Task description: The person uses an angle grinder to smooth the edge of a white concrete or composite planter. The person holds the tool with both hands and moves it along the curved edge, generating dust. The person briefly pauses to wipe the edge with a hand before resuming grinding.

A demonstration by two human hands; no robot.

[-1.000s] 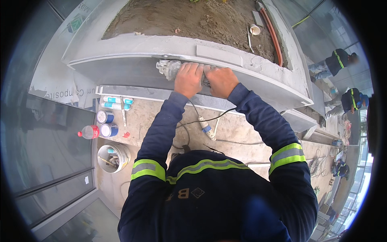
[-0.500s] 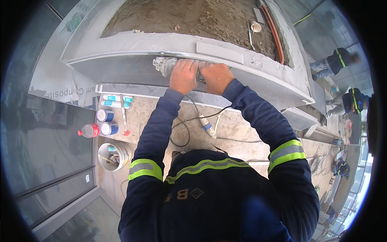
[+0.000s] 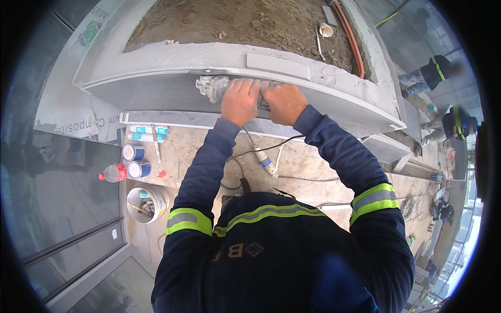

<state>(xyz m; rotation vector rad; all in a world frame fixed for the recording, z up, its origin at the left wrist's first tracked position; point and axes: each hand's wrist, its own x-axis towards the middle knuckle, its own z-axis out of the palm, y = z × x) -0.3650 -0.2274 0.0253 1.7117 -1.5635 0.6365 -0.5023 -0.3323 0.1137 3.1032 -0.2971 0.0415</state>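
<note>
Both my hands grip a dusty grey angle grinder (image 3: 211,87) held against the grey edge of a curved concrete planter wall (image 3: 156,57). My left hand (image 3: 240,100) wraps the front of its body, just behind the head. My right hand (image 3: 284,103) holds the rear of the body. The grinder's head pokes out to the left of my left hand and touches the wall's upper lip. Its black cord (image 3: 271,143) hangs down past my sleeves to a blue and white plug (image 3: 265,161) on the floor.
Soil fills the planter (image 3: 245,23), with an orange hose (image 3: 350,36) and a paper cup (image 3: 326,30) on it. On the floor at left lie sealant tubes (image 3: 148,133), two tins (image 3: 136,160), a red-capped bottle (image 3: 112,173) and a white bucket (image 3: 146,202). Other people (image 3: 436,70) crouch at right.
My hands and the grinder have slid a little to the left along the wall's edge and slightly upward toward its lip.
</note>
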